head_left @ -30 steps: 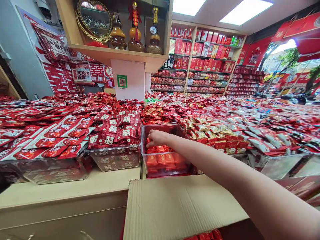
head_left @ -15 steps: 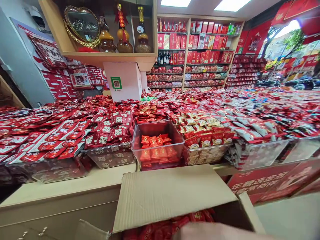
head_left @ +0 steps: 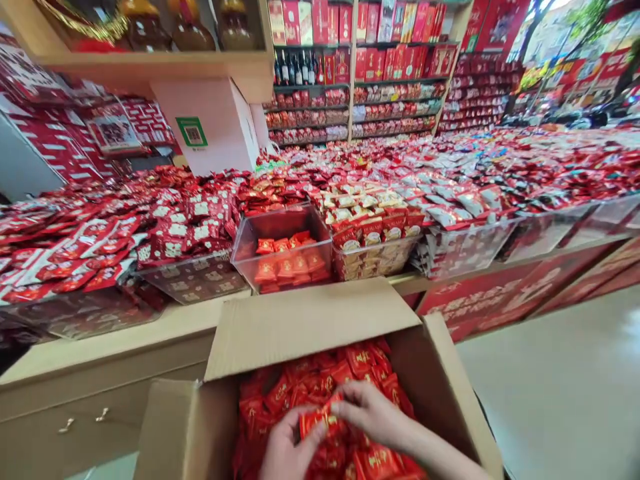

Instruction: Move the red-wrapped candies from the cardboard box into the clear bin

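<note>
Both hands are over an open cardboard box (head_left: 320,327) filled with small red wrapped packets (head_left: 295,383) with gold print. My left hand (head_left: 290,447) pinches a red packet (head_left: 317,421) at its left side, between thumb and fingers. At the packet's right end, my right hand (head_left: 367,410) has thumb and fingers closed on it too. Behind the box, a clear plastic bin (head_left: 285,250) is partly filled with similar red packets (head_left: 290,263), stacked in rows.
A bin of cream-and-red packets (head_left: 375,230) adjoins on the right. On the left is a bin of dark red packets (head_left: 187,230). The counter (head_left: 125,350) has drawer handles (head_left: 101,415) in front. Shelves of red boxes (head_left: 380,63) stand behind. Pale floor (head_left: 560,387) lies to the right.
The view has tilted down, showing more of the box's inside. A blurred hand was at the bottom edge; now both hands are inside the box, holding one red packet.
</note>
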### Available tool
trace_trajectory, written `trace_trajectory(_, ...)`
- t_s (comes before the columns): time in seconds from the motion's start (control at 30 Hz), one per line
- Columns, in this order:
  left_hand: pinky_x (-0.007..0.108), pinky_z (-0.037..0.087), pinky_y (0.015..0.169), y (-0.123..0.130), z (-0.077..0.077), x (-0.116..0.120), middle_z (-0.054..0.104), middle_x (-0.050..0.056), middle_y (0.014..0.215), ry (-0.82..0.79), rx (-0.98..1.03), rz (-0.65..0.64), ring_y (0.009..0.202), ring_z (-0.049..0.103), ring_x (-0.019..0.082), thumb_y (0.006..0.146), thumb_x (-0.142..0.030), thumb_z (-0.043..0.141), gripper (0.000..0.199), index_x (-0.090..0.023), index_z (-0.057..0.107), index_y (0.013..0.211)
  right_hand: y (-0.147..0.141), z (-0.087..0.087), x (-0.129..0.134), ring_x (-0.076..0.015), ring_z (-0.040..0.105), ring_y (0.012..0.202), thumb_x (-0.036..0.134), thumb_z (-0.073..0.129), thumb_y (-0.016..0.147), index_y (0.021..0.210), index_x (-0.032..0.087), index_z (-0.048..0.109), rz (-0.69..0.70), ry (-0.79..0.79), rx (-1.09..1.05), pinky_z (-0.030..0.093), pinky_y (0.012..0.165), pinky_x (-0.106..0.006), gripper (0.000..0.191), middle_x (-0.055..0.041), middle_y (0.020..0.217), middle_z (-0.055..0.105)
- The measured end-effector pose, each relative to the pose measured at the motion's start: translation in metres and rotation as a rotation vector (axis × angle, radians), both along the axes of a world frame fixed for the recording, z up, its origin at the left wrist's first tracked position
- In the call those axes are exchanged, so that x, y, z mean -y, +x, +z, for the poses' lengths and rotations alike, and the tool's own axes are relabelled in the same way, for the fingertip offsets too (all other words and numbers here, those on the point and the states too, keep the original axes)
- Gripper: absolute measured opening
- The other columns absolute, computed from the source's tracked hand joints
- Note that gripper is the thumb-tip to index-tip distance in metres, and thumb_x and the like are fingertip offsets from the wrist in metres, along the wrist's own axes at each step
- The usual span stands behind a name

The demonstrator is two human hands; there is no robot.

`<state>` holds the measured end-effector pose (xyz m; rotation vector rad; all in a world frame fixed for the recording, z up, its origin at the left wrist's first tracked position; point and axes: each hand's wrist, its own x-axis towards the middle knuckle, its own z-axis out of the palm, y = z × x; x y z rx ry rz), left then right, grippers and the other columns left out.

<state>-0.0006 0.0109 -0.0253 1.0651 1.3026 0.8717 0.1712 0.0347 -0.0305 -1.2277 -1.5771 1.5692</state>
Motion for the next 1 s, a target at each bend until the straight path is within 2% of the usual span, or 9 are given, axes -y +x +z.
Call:
trace_trajectory(0.07,0.032,0.043,0.080,0.003,0.003,0.001,0.070,0.005,0.082,-0.054,0.150,0.052,0.082,0.060,0.020,0.067,-0.036,0.062,0.028,-0.014,0.064,0.084,-0.008,0.002,0.000,-0.0060,0.028,0.048,0.046,0.050,0.074,0.058,0.014,0.047,-0.081,-0.034,-0.120,0.024,0.046,-0.020,0.036,0.0053,0.050,0.034)
trace_trajectory(0.13,0.030,0.044,0.075,0.005,0.006,0.002,0.070,0.003,0.078,-0.114,0.262,0.090,0.079,0.061,0.019,0.070,-0.035,0.059,0.025,-0.015,0.065,0.084,-0.014,0.002,0.000,-0.0059,0.025,0.047,0.048,0.052,0.072,0.055,0.016,0.042,-0.159,-0.071,-0.243,0.021,0.045,-0.020,0.038,0.0060,0.049,0.031)
trace_trajectory(0.3,0.025,0.046,0.067,0.006,0.009,0.007,0.069,0.000,0.071,-0.208,0.444,0.218,0.074,0.061,0.016,0.065,-0.030,0.065,0.017,-0.016,0.066,0.074,-0.022,0.003,0.006,-0.0064,0.031,0.049,0.050,0.057,0.067,0.058,0.015,0.045,-0.247,-0.227,-0.461,0.027,0.050,-0.021,0.038,0.0046,0.052,0.039)
trace_trajectory(0.57,0.022,0.047,0.062,0.005,0.009,0.005,0.067,-0.004,0.065,-0.293,0.585,0.398,0.063,0.061,0.011,0.062,-0.028,0.068,0.014,-0.018,0.062,0.070,-0.034,0.006,0.009,-0.0072,0.030,0.052,0.045,0.055,0.071,0.057,0.014,0.049,-0.340,-0.110,-0.366,0.026,0.050,-0.021,0.034,0.0045,0.053,0.036)
trace_trajectory(0.67,0.022,0.046,0.061,0.003,0.009,0.004,0.067,-0.004,0.064,-0.301,0.569,0.423,0.062,0.061,0.011,0.062,-0.029,0.068,0.017,-0.017,0.061,0.072,-0.039,0.001,0.011,-0.0087,0.036,0.054,0.046,0.056,0.070,0.060,0.014,0.052,-0.369,-0.157,-0.406,0.031,0.054,-0.022,0.034,0.0029,0.055,0.042)
trace_trajectory(0.77,0.021,0.045,0.058,0.002,0.004,0.004,0.066,-0.005,0.061,-0.287,0.523,0.471,0.059,0.060,0.012,0.056,-0.030,0.073,0.020,-0.018,0.060,0.066,-0.042,-0.007,0.015,-0.0087,0.037,0.052,0.047,0.057,0.069,0.057,0.014,0.054,-0.321,-0.173,-0.389,0.031,0.052,-0.022,0.035,0.0022,0.052,0.043)
trace_trajectory(0.87,0.022,0.043,0.053,0.000,-0.005,0.003,0.064,-0.004,0.055,-0.293,0.546,0.439,0.055,0.058,0.013,0.051,-0.037,0.074,0.026,-0.018,0.060,0.063,-0.043,-0.019,0.018,-0.0090,0.039,0.049,0.050,0.056,0.068,0.056,0.015,0.055,-0.312,-0.237,-0.413,0.033,0.050,-0.022,0.037,0.0017,0.050,0.043)
trace_trajectory(0.93,0.021,0.039,0.047,0.000,-0.011,0.003,0.060,-0.003,0.051,-0.263,0.445,0.408,0.049,0.054,0.012,0.051,-0.044,0.071,0.030,-0.018,0.061,0.063,-0.041,-0.026,0.019,-0.0098,0.042,0.049,0.051,0.056,0.067,0.059,0.015,0.058,-0.323,-0.281,-0.433,0.036,0.051,-0.023,0.037,0.0009,0.052,0.047)
trace_trajectory(1.0,0.021,0.037,0.046,0.000,-0.016,0.003,0.056,-0.002,0.048,-0.139,0.226,0.376,0.047,0.049,0.012,0.053,-0.046,0.069,0.031,-0.017,0.061,0.057,-0.036,-0.030,0.020,-0.0109,0.048,0.056,0.047,0.062,0.064,0.069,0.016,0.061,-0.281,-0.264,-0.432,0.039,0.058,-0.024,0.031,-0.0005,0.060,0.054)
